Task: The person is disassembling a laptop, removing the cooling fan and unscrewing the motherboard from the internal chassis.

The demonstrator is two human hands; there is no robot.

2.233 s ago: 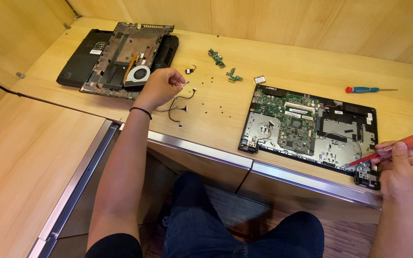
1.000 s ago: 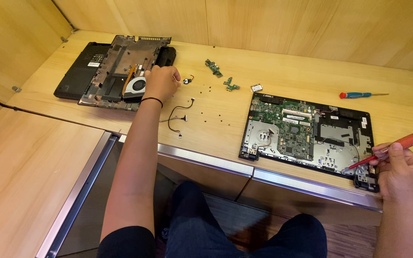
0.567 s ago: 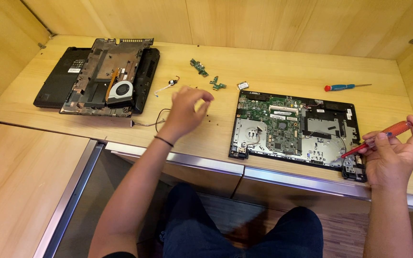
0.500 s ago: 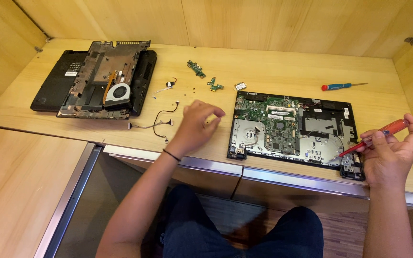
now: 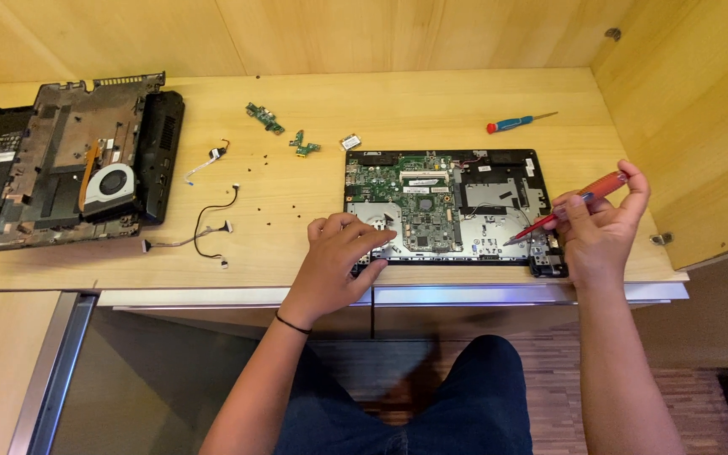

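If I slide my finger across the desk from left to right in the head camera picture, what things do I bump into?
Black laptop base with fan → loose black cable → two small green circuit boards → left hand → opened laptop with green motherboard → blue screwdriver → right hand holding red screwdriver.

A red screwdriver (image 5: pixel 579 202), a green circuit board (image 5: pixel 421 202) framed in black, and a pale wood-grained counter (image 5: pixel 431 105) are seen.
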